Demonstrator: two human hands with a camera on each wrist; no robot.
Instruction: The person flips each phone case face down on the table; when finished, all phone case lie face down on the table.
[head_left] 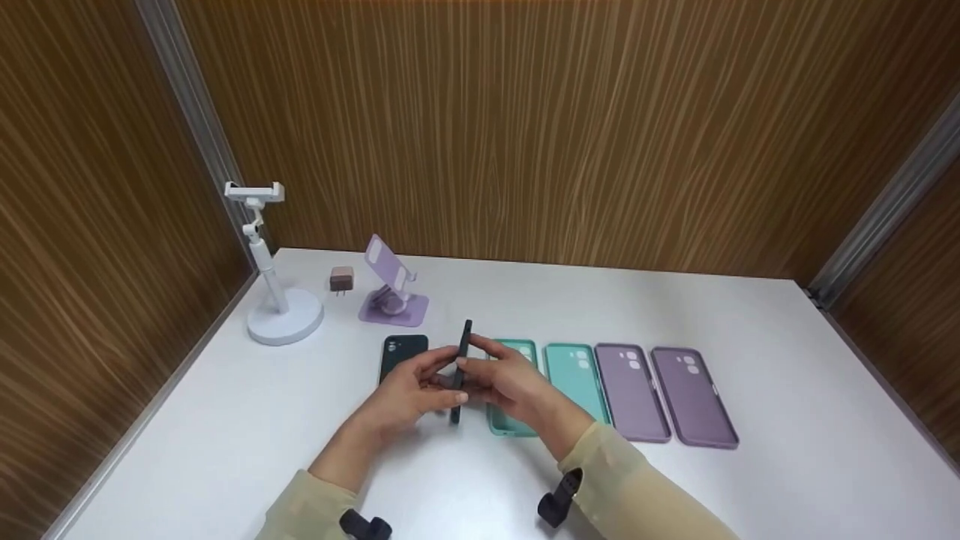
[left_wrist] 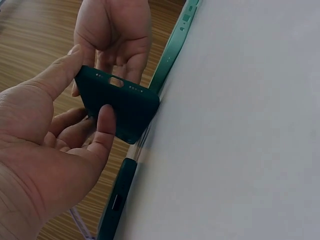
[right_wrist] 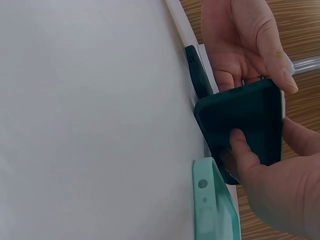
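Both hands hold one dark green phone case (head_left: 458,375) on its edge just above the white table (head_left: 225,435). My left hand (head_left: 429,379) pinches it from the left, its thumb (left_wrist: 107,131) lying on the case's (left_wrist: 122,102) back. From the other side my right hand (head_left: 484,369) grips it, thumb pressed on the case's (right_wrist: 247,117) flat face. A second dark case (head_left: 402,354) lies flat just left of the hands. A teal case (head_left: 517,351) lies under my right hand, partly hidden.
To the right lie another teal case (head_left: 574,375) and two purple cases (head_left: 630,391) (head_left: 694,399) in a row. A white clamp stand (head_left: 274,300), a small charger plug (head_left: 342,279) and a purple phone stand (head_left: 391,291) sit at the back left. Wood-panelled walls enclose the table.
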